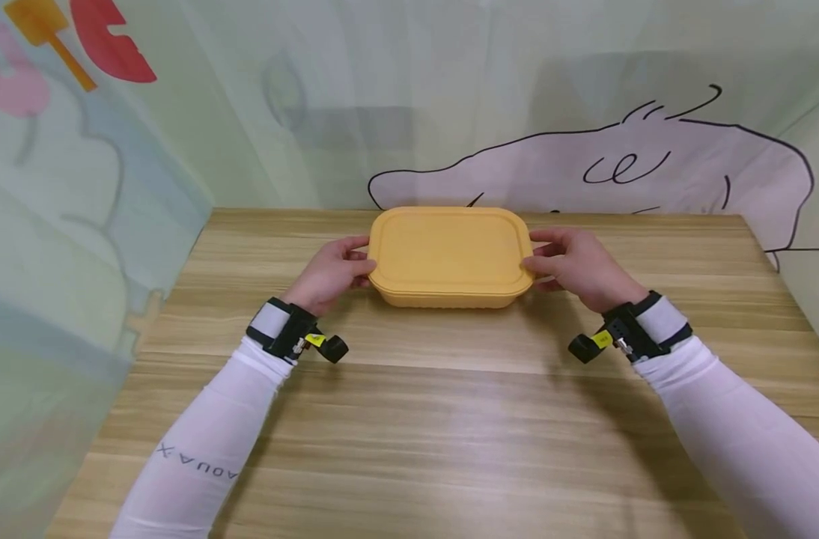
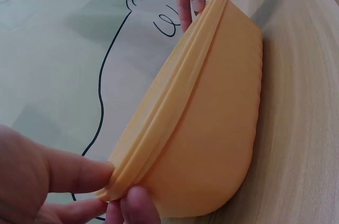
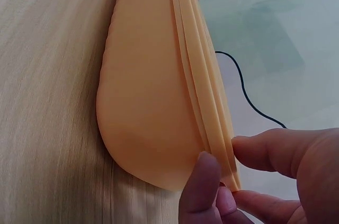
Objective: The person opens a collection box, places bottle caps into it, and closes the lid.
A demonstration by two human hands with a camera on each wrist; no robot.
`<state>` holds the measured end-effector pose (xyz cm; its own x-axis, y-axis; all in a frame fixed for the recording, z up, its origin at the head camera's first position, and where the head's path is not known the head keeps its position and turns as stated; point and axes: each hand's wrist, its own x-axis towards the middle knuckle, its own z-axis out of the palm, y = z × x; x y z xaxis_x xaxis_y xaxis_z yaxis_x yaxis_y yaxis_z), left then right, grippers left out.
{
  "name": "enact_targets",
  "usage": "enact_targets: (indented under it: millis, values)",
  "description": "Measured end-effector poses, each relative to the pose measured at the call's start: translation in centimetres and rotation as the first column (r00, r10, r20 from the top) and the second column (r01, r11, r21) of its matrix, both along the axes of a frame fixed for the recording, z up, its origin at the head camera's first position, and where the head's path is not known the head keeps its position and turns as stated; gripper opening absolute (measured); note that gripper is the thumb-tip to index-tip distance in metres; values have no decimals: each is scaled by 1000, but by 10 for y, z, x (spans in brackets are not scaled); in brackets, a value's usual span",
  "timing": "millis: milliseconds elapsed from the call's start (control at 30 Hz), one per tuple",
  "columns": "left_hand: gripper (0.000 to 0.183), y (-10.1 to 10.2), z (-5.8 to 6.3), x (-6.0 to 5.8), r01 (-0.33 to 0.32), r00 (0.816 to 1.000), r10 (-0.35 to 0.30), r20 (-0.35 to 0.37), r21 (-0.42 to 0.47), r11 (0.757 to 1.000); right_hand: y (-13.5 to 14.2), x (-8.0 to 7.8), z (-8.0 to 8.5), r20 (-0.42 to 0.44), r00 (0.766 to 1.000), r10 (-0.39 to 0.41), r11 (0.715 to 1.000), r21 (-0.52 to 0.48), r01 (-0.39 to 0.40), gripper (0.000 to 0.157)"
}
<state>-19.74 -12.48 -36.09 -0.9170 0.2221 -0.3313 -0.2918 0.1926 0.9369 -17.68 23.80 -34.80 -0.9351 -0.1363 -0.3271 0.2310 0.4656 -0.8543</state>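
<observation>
A yellow-orange rectangular food container [image 1: 451, 251] with rounded corners, its lid on, is near the back edge of the wooden table. My left hand [image 1: 330, 273] pinches the rim at its left end, thumb on top and fingers below. At the opposite end my right hand [image 1: 578, 266] pinches the rim the same way. In the left wrist view the lid's layered edge runs between the two hands, above the container's smooth side [image 2: 212, 118]. The right wrist view has the thumb on the lid edge [image 3: 212, 123] and fingertips under the rim. Whatever is inside is hidden.
The wood-grain table [image 1: 436, 419] stretches toward me from the container. Behind it hangs a pale curtain [image 1: 450, 97] printed with a black-outlined cartoon figure. Another printed curtain [image 1: 59, 224] borders the left side. Both wrists wear straps with small cameras.
</observation>
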Motion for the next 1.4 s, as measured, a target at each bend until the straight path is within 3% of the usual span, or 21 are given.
enact_targets:
  millis: [400, 700, 1000, 1200, 1400]
  values:
    - [55, 0, -7, -5, -11, 998, 9, 59, 30, 1000, 1, 1, -4, 19, 1000, 4, 1000, 3, -5, 66]
    - [43, 0, -15, -18, -73, 996, 73, 58, -4, 997, -5, -8, -12, 44, 998, -55, 998, 19, 54, 49]
    - [42, 3, -13, -21, -72, 996, 73, 44, -8, 997, -2, -9, -12, 33, 998, -50, 999, 0, 50, 46]
    - [41, 3, -14, -17, -65, 997, 65, 27, 2, 998, -1, -1, -9, 19, 1000, -16, 1000, 4, 16, 47]
    - [42, -1, -6, 1, -37, 999, 36, 13, 5, 999, 0, 18, -2, 28, 999, 27, 1000, -5, -27, 49]
